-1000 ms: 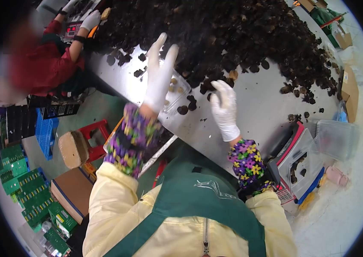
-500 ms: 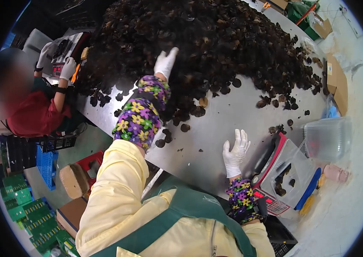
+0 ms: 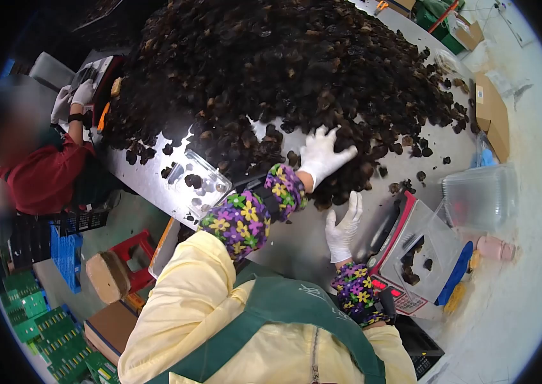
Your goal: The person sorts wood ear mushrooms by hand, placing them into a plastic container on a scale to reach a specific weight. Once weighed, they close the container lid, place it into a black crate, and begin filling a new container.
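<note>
A large heap of dark wood ear mushrooms (image 3: 251, 70) covers much of the metal table (image 3: 283, 246). My left hand (image 3: 325, 157), in a white glove, rests at the heap's near edge with its fingers spread over loose mushrooms. Just below it, my right hand (image 3: 344, 229), also gloved, is held up with fingers stretched and thumb apart, nothing in it. To its right, a clear plastic box (image 3: 440, 246) with a few mushrooms sits on a red-and-white scale (image 3: 399, 297) with a lit red display.
Nested clear boxes (image 3: 479, 195) stand at the right, near a cardboard box (image 3: 492, 115). Another clear box (image 3: 223, 187) lies beyond my left forearm. At the left, a co-worker in a red sleeve (image 3: 47, 176) works at another scale. A red stool (image 3: 133, 259) stands on the floor.
My left hand has swept right and toward me, with mushrooms now gathered near my right hand. The clear box by my left forearm has come into sight. The co-worker's hands have come closer together.
</note>
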### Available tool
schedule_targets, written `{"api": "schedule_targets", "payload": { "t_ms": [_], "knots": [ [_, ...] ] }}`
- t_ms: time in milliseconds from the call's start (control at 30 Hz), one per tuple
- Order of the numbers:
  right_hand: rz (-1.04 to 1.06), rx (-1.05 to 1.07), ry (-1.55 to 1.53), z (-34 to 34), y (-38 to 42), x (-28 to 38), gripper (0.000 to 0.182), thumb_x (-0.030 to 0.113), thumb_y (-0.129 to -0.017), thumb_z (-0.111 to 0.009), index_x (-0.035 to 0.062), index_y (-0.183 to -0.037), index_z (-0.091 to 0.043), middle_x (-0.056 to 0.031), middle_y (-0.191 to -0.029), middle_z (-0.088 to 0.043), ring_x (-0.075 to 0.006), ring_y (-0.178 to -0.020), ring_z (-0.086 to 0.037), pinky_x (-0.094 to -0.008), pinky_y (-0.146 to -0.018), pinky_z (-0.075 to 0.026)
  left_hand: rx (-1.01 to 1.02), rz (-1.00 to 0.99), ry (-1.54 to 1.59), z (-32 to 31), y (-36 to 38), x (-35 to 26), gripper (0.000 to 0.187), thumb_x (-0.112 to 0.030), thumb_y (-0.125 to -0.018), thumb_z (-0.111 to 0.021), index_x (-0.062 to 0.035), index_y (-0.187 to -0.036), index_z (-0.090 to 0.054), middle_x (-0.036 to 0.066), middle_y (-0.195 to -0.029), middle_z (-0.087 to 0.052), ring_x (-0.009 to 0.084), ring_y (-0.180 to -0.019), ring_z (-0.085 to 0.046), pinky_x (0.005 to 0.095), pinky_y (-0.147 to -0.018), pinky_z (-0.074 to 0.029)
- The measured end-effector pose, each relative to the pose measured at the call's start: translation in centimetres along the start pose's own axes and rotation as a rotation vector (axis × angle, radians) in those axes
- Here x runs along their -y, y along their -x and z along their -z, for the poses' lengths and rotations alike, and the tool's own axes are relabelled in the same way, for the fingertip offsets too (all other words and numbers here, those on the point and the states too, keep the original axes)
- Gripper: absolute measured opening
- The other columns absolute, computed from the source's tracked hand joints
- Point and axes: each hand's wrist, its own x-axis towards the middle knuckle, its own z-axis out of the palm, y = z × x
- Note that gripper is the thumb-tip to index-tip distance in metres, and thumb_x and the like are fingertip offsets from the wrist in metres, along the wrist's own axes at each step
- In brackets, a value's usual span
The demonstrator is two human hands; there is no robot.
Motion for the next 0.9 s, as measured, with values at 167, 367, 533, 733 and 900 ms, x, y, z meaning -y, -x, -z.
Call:
{"api": "schedule_targets", "payload": {
  "t_ms": [167,367,533,733,900],
  "knots": [
    [-0.080,0.012,-0.043,-0.2,0.6,-0.3,0.077,0.015,-0.080,-0.067,0.0026,-0.148,-0.034,-0.0290,-0.149,-0.031,-0.0474,-0.135,-0.035,-0.0532,-0.113,-0.032,0.403,-0.286,-0.099,6.4,0.2,-3.0,0.081,-0.064,-0.079,-0.067,-0.0192,-0.145,-0.050,0.026,-0.148,-0.042,0.0436,-0.129,-0.051,0.0414,-0.107,-0.044],
    [-0.053,-0.010,-0.020,-0.1,0.1,0.0,0.072,0.017,-0.079,-0.067,0.0022,-0.144,-0.040,-0.0275,-0.147,-0.034,-0.0473,-0.132,-0.037,-0.0546,-0.111,-0.034,-0.577,-0.493,-0.269,19.8,-16.5,-0.6,0.037,-0.047,-0.086,-0.067,-0.0154,-0.105,-0.072,0.012,-0.104,-0.068,0.0326,-0.099,-0.065,0.0418,-0.085,-0.053],
    [-0.012,0.026,0.049,-0.1,0.4,-0.2,0.074,0.015,-0.075,-0.066,0.0006,-0.143,-0.038,-0.0293,-0.144,-0.036,-0.0486,-0.131,-0.039,-0.0548,-0.111,-0.034,-0.610,-0.070,-0.317,27.0,-31.1,8.3,0.093,-0.086,-0.079,-0.045,-0.0274,-0.150,-0.042,0.014,-0.150,-0.047,0.0345,-0.136,-0.047,0.0501,-0.109,-0.038],
    [-0.072,0.083,0.062,-0.1,0.6,0.0,0.079,0.022,-0.072,-0.072,0.0055,-0.142,-0.040,-0.0250,-0.138,-0.038,-0.0488,-0.122,-0.043,-0.0566,-0.106,-0.038,-0.058,-0.119,0.065,22.6,-41.5,15.2,0.091,-0.070,-0.084,-0.060,-0.0041,-0.146,-0.047,0.017,-0.146,-0.051,0.0284,-0.136,-0.046,0.0368,-0.110,-0.037],
    [-0.051,0.077,0.082,-0.4,0.6,-0.1,0.082,0.025,-0.070,-0.076,0.0066,-0.141,-0.039,-0.0245,-0.136,-0.037,-0.0488,-0.122,-0.043,-0.0592,-0.107,-0.036,0.129,-0.394,-0.248,17.8,-37.8,11.4,0.059,-0.051,-0.097,-0.055,0.0003,-0.126,-0.060,0.012,-0.111,-0.064,0.0167,-0.091,-0.061,0.0355,-0.078,-0.051]
  ]
}}
